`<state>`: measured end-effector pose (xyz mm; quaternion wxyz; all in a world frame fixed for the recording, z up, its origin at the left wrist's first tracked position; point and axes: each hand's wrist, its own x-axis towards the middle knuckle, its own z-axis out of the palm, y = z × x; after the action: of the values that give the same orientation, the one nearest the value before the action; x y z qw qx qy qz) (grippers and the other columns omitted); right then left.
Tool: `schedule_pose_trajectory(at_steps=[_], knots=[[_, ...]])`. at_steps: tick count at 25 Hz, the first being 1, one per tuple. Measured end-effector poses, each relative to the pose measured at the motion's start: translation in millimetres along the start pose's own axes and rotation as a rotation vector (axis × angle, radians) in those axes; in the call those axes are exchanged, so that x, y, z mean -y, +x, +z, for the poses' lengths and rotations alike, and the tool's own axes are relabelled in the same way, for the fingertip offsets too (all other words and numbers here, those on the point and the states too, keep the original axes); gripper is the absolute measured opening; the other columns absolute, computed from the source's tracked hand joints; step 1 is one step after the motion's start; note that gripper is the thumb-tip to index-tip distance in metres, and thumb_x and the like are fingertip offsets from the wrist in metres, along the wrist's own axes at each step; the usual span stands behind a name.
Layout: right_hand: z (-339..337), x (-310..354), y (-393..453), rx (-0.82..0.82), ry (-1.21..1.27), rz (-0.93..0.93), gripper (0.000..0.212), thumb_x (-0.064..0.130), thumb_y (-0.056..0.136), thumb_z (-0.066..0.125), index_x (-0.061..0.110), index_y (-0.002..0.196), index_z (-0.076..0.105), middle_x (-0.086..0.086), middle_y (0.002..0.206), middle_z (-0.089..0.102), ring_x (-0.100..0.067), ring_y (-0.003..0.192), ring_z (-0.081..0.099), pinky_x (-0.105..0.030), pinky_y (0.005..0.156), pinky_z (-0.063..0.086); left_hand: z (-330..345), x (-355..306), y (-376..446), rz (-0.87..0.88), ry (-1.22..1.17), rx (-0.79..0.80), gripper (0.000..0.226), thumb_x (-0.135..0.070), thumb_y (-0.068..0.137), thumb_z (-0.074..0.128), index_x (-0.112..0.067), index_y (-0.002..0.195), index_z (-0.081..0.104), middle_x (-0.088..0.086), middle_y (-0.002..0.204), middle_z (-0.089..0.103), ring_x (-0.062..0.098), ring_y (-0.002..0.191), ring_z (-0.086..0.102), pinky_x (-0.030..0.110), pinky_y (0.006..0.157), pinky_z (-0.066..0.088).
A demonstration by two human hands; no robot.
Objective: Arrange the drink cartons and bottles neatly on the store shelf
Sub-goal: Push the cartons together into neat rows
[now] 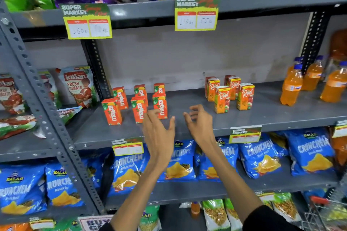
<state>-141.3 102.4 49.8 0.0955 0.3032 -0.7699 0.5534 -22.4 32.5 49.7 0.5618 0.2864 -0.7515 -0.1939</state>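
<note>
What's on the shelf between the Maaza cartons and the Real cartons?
Nothing: in the head view, bare grey shelf separates the Maaza cartons from the Real cartons.

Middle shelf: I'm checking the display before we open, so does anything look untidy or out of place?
The red tomato sauce pouches at far left have toppled and lie flat by the upright ones. The orange Maaza cartons and orange Real cartons stand upright in loose, uneven groups. Both hands, left hand and right hand, are empty.

Both hands, left hand (158, 129) and right hand (200, 124), hover empty with fingers spread above the shelf (187, 127), between Maaza cartons (139, 102) and Real cartons (230, 93).
</note>
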Motion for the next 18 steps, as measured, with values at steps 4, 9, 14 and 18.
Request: schedule_pose_trajectory(at_steps=[4,9,14,18], knots=[[-87,-44,20,-0.133,0.04,-0.022,0.016,0.018,0.091,0.065,0.01,0.104,0.063,-0.002,0.091,0.07,-0.016,0.077,0.067,-0.038,0.076,0.058,63,-70,-33,-0.089,-0.173,0.18,0.037,-0.034,0.084,0.076,-0.023,0.106,0.049,-0.003,0.097,0.059,0.019,0.088,0.06,0.039,0.07,0.052],[-164,-111,69,-0.178,-0.073,0.061,0.034,0.018,0.086,0.072,0.005,0.112,0.054,-0.016,0.111,0.063,-0.031,0.101,0.062,-0.04,0.086,0.051,134,-116,-48,-0.227,-0.2,0.287,0.052,-0.032,0.081,0.08,-0.012,0.118,0.049,0.007,0.104,0.062,0.027,0.094,0.062,0.041,0.077,0.052],[-168,-140,112,0.043,-0.215,0.17,0.099,0.042,0.068,0.086,-0.012,0.134,0.036,-0.029,0.131,0.049,-0.043,0.123,0.047,-0.05,0.104,0.042,179,-139,-33,-0.279,-0.145,0.311,0.067,-0.024,0.077,0.084,0.001,0.124,0.045,0.017,0.118,0.056,0.031,0.11,0.057,0.041,0.091,0.05],[-158,-145,122,0.079,-0.227,0.151,0.078,0.047,0.07,0.082,0.001,0.12,0.043,-0.021,0.12,0.06,-0.039,0.116,0.056,-0.048,0.096,0.051,203,-140,-24,-0.295,0.042,0.288,0.071,-0.033,0.07,0.089,-0.002,0.118,0.047,0.017,0.114,0.061,0.034,0.106,0.06,0.048,0.087,0.056]])
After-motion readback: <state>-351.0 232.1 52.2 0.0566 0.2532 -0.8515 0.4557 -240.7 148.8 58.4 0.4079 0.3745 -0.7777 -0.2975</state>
